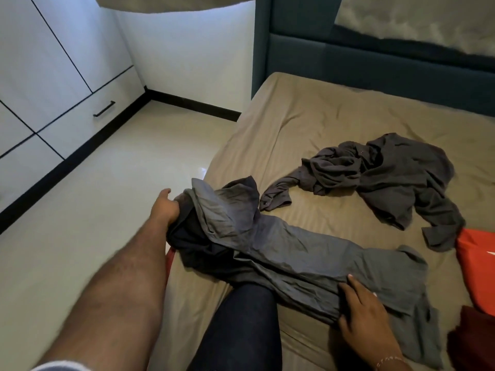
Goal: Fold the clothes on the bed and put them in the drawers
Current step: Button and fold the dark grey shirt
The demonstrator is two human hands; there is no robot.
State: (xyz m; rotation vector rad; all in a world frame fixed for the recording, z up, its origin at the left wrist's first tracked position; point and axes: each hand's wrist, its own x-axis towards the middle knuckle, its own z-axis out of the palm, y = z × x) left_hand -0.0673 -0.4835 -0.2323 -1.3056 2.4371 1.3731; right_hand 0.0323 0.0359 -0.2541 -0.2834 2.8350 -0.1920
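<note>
One knee in dark denim (241,325) rests on the bed (308,124). Right hand (367,314) presses flat, fingers straight, on long grey trousers (289,250); left hand (164,210) grips their bunched end. One crumpled grey shirt (396,175) lies beyond.

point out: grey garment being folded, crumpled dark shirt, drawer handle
grey garment (289,253), head view, mid-length of the flattened cloth.
crumpled dark shirt (401,178), head view, middle of its body.
drawer handle (104,108), head view, middle of the black bar.
</note>
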